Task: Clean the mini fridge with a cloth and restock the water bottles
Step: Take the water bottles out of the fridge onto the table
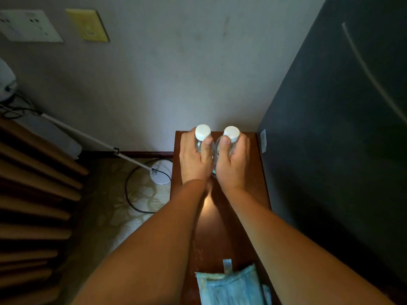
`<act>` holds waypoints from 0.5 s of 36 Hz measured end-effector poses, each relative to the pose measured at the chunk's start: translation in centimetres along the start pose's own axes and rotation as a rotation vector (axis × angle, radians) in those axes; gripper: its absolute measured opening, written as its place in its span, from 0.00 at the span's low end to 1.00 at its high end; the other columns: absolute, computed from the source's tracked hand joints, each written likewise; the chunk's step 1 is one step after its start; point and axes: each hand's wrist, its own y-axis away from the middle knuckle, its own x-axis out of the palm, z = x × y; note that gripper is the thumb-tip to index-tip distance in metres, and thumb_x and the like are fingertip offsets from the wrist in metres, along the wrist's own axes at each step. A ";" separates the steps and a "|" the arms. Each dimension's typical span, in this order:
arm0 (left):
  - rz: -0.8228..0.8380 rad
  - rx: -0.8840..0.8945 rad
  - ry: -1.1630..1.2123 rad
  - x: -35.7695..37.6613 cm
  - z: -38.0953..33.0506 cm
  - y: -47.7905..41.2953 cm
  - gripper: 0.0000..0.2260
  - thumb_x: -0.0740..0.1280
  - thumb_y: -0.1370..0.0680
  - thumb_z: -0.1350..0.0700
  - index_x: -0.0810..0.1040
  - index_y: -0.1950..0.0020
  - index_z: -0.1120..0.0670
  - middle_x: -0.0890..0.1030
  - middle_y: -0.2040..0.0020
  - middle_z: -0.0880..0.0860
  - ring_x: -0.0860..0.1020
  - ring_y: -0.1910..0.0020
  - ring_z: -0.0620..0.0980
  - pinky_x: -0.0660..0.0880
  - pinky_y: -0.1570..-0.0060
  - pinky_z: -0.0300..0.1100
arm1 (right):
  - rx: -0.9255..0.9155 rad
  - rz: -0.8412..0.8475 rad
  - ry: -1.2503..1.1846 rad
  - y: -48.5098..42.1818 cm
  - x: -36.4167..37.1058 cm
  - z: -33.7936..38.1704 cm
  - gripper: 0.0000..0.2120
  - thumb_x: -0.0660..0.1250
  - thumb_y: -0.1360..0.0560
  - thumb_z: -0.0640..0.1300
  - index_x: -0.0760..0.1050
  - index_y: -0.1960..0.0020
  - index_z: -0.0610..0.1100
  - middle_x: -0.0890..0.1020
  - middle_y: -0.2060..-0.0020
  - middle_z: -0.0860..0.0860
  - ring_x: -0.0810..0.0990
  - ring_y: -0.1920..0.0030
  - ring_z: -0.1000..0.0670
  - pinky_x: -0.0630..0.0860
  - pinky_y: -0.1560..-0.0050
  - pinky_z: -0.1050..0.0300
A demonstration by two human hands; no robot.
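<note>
Grasping one upright water bottle [200, 137] per hand: left grip [195, 159], right grip [231, 161]; bottles apparently touching; cloth [231, 287] near.

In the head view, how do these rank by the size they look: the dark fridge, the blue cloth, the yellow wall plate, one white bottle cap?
1. dark fridge
2. blue cloth, though nearness to the camera enlarges it
3. yellow wall plate
4. white bottle cap; the two caps look alike
</note>
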 end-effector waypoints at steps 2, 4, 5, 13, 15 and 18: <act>-0.006 0.013 0.015 0.3 0.1 -0.9 0.23 0.52 0.21 0.28 0.72 0.42 0.44 0.77 0.47 0.50 0.77 0.48 0.49 0.75 0.49 0.45 | -0.020 -0.008 0.003 -0.9 0.5 -0.1 0.16 0.60 0.18 0.52 0.72 0.38 0.41 0.77 0.47 0.50 0.75 0.49 0.64 0.70 0.49 0.76; -0.008 0.027 0.013 0.6 0.2 -1.6 0.25 0.51 0.21 0.28 0.73 0.41 0.44 0.76 0.47 0.46 0.76 0.47 0.47 0.73 0.48 0.40 | -0.037 -0.022 0.041 -1.8 0.7 -0.2 0.16 0.61 0.17 0.49 0.73 0.38 0.38 0.77 0.48 0.50 0.74 0.49 0.65 0.68 0.49 0.78; -0.005 0.034 0.011 0.8 0.2 -1.9 0.25 0.51 0.21 0.28 0.73 0.41 0.45 0.75 0.48 0.45 0.76 0.48 0.47 0.72 0.49 0.39 | -0.046 -0.033 0.075 -2.1 0.8 -0.3 0.16 0.61 0.17 0.48 0.73 0.38 0.37 0.76 0.49 0.51 0.73 0.49 0.67 0.67 0.50 0.80; 0.017 0.079 0.039 1.4 0.8 -3.1 0.24 0.50 0.21 0.29 0.72 0.42 0.45 0.71 0.49 0.39 0.72 0.49 0.31 0.67 0.50 0.25 | -0.064 -0.056 0.079 -4.0 2.1 -0.8 0.18 0.58 0.17 0.53 0.73 0.37 0.40 0.78 0.46 0.50 0.77 0.46 0.59 0.74 0.44 0.67; 0.010 0.083 0.050 1.5 0.7 -3.5 0.25 0.51 0.20 0.30 0.73 0.42 0.47 0.73 0.49 0.43 0.71 0.48 0.28 0.66 0.49 0.24 | -0.071 -0.070 0.092 -4.4 2.5 -0.8 0.23 0.56 0.18 0.58 0.73 0.36 0.41 0.79 0.45 0.49 0.76 0.44 0.52 0.74 0.41 0.58; -0.007 0.079 0.056 1.8 0.7 -3.7 0.27 0.51 0.20 0.32 0.75 0.41 0.52 0.73 0.48 0.45 0.72 0.49 0.32 0.65 0.49 0.23 | -0.078 -0.087 0.123 -4.8 2.9 -0.8 0.26 0.53 0.20 0.61 0.73 0.35 0.43 0.79 0.42 0.49 0.75 0.41 0.51 0.73 0.39 0.57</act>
